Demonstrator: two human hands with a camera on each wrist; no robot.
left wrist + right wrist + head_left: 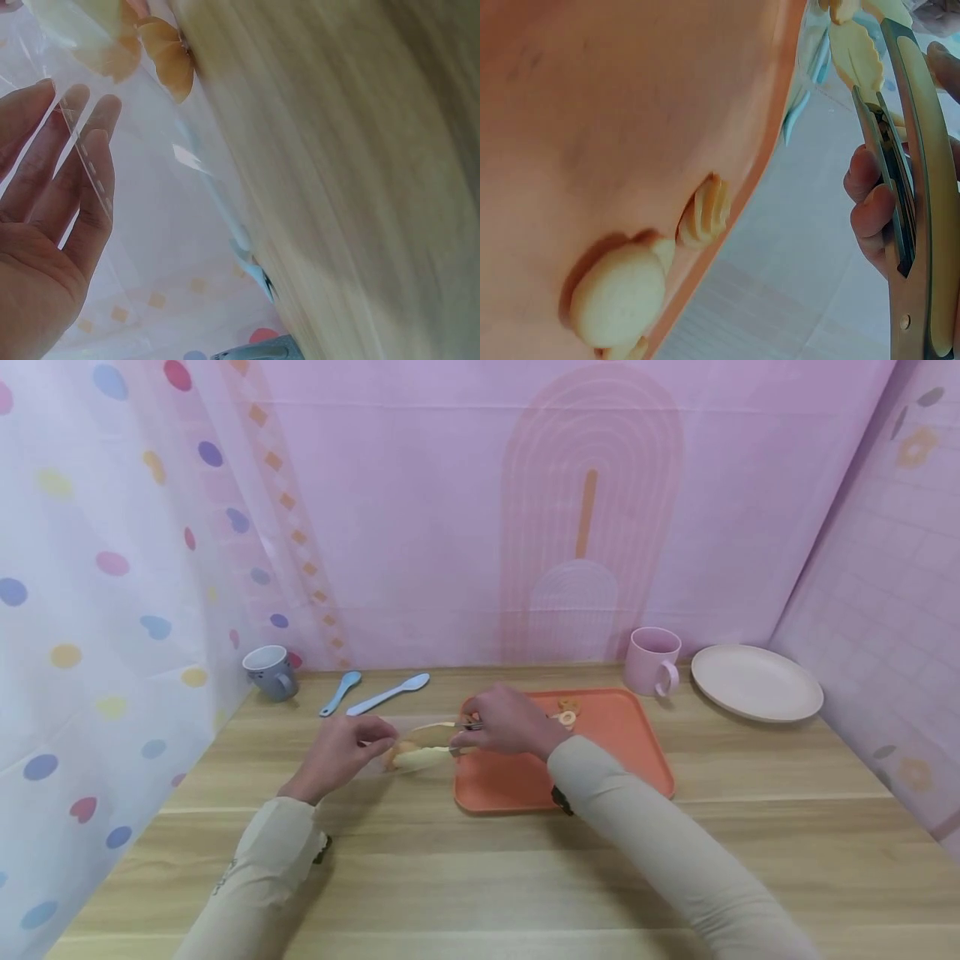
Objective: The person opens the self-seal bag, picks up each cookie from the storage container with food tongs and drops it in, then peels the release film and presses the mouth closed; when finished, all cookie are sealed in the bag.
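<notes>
My left hand (341, 756) pinches the edge of a clear plastic bag (142, 202) between thumb and fingers. My right hand (506, 722) grips tongs (922, 187) with cream inlaid handles and scalloped cream tips. In the head view the tips stretch left from the orange tray (510, 789) toward the bag and overlap it. Near the tips, an orange-brown ridged piece (166, 58) shows in the left wrist view. On the tray lie a pale round piece (619, 296) and a ridged shell-like piece (705, 212).
Behind the left hand are a grey-blue cup (272, 675), a short blue spoon (340, 693) and a longer pale blue spoon (388, 695). A pink mug (651, 662) and a cream plate (757, 683) stand at the back right, close to the curtain.
</notes>
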